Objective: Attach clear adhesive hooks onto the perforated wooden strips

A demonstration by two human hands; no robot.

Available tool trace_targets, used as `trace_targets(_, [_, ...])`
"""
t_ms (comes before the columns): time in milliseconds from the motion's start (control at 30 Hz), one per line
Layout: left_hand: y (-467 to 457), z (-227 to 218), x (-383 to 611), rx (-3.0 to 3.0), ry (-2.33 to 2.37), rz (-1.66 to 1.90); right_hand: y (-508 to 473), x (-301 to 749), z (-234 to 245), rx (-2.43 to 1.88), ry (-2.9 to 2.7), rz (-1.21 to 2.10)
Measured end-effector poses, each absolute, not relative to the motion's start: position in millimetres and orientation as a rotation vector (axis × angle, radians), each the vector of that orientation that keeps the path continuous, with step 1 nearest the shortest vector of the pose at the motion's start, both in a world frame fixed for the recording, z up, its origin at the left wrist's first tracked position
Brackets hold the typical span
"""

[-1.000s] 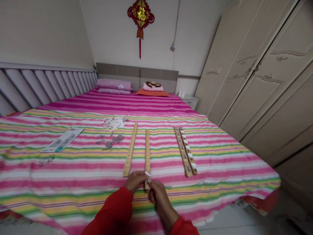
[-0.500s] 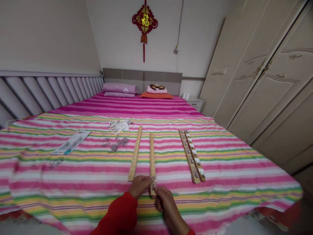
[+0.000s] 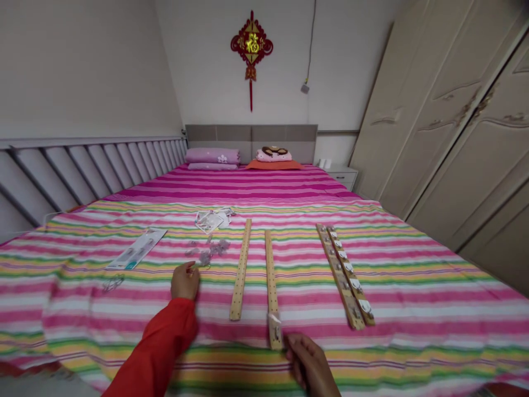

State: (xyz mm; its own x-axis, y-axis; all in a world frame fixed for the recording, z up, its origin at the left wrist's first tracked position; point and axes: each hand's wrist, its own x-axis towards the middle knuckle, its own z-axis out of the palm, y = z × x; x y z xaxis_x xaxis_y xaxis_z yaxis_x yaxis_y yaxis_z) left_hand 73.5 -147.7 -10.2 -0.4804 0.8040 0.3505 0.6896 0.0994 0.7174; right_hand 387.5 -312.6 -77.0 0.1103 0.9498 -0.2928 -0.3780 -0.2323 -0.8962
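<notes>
Our left hand, fingers bunched, touched the near edge of the heap of small clear plastic hooks on the striped bed; whether it gripped one we could not tell. Our right hand, loosely curled and empty, lay just right of the perforated wooden strip, at its near end.

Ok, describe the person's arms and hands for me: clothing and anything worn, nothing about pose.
The left arm is covered by a plain red long sleeve that ends at the wrist. The left hand is bare: no glove, ring or watch shows. The right hand is bare too; its forearm is cut off by the picture's lower edge.
</notes>
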Motion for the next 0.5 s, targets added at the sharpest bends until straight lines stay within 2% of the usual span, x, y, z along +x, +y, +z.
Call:
trace_targets(300, [-139, -9, 65, 1.771, 2.310, 1.015, -313, 395, -65, -1.223, -0.692, 1.381])
trace_targets(500, [-165, 6, 70, 1.599, 2.160, 1.233, -311, 399, -54, -1.215, -0.745, 1.341])
